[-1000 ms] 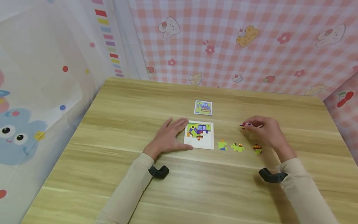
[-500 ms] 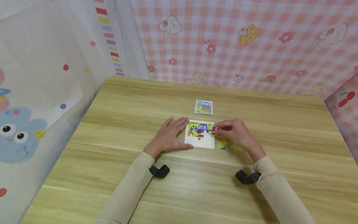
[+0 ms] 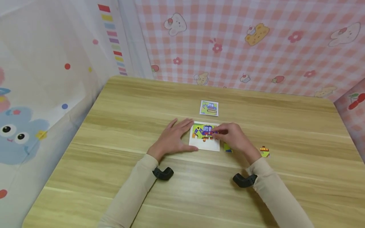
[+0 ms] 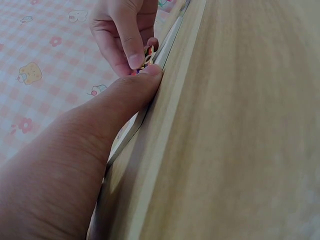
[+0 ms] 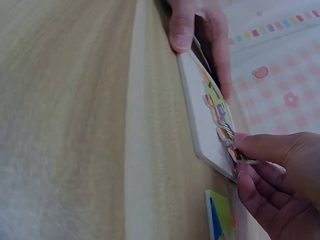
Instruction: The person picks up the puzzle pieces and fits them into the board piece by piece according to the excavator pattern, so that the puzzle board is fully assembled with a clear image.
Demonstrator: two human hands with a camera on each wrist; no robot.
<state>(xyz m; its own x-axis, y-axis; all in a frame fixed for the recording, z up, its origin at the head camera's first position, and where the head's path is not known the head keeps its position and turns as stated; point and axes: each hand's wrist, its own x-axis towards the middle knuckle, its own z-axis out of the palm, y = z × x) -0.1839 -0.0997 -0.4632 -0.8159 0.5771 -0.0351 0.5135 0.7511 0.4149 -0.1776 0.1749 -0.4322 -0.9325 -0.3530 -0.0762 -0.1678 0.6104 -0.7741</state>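
Note:
A white square puzzle board (image 3: 203,145) lies on the table, its upper part filled with joined pieces that picture an excavator. My left hand (image 3: 172,137) rests at its left side with fingers spread; the thumb touches the near edge and the fingertips the far left corner. My right hand (image 3: 235,136) is over the board's right side and pinches a puzzle piece (image 5: 242,159) between thumb and fingers, at the edge of the joined pieces. In the left wrist view, the right hand's fingers partly cover that piece.
A small picture card (image 3: 209,108) of an excavator lies behind the board. Right of the board is a green and blue puzzle piece (image 3: 227,148), partly under the right hand. Another puzzle piece (image 3: 264,151) lies farther right. The wooden table (image 3: 188,193) meets a checked cloth (image 3: 194,53) at the back.
My right hand has carried the pinched puzzle piece leftward from the right of the table to the board's right side. The left hand has stayed in place on the board.

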